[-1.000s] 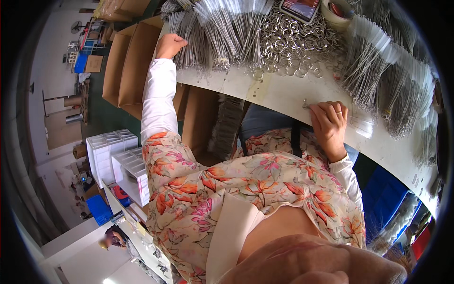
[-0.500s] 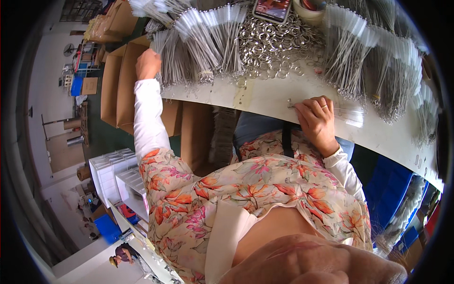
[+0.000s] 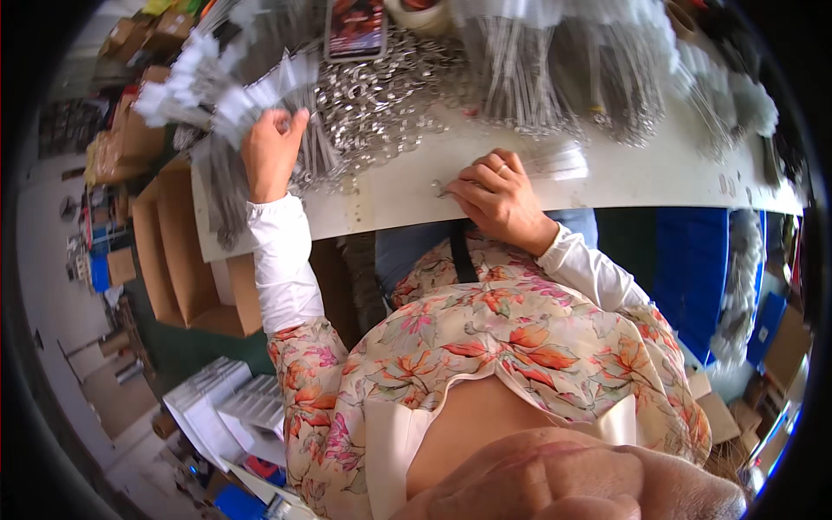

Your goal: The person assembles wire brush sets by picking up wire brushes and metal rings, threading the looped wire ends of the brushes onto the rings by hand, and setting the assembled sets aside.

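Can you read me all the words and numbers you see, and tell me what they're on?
None I can read.
Phone screen: a lit picture; any writing is too small and blurry.
Wire brushes and metal rings: no words I can make out.
Open cardboard box: no readable writing on the sides showing.

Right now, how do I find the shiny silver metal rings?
On the long white table, look beside the flat rectangular phone. The shiny silver metal rings lie heaped between bunches of thin white-ended grey wires. They're round; the wires are long.
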The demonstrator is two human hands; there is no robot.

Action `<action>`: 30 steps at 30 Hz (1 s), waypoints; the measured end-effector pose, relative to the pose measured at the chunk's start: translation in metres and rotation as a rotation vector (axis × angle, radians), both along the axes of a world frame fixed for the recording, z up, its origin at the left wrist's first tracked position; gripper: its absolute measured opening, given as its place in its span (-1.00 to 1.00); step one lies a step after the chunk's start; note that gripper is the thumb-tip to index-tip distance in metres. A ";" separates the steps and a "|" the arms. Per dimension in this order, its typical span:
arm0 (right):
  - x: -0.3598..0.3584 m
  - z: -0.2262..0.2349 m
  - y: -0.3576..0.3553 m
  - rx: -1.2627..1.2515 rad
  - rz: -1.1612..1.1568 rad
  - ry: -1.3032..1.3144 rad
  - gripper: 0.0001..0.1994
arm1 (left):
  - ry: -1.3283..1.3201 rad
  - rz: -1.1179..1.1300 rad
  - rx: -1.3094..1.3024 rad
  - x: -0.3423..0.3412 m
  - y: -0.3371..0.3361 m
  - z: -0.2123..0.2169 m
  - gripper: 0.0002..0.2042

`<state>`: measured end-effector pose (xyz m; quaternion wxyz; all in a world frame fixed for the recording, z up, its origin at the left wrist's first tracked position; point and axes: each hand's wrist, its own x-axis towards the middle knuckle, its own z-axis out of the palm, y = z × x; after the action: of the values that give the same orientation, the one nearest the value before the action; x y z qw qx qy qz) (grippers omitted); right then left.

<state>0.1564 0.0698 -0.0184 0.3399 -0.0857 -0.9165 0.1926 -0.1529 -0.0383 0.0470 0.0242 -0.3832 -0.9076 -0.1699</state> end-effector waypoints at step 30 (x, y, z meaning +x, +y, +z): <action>0.010 0.115 0.187 -0.650 -0.345 0.654 -0.89 | -0.610 0.091 0.351 -0.010 -0.027 -0.017 -0.87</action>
<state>0.1666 0.2565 0.0967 0.5925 -0.2728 -0.6268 0.4261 -0.1625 -0.0650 0.0301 -0.1750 -0.2640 -0.8462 -0.4286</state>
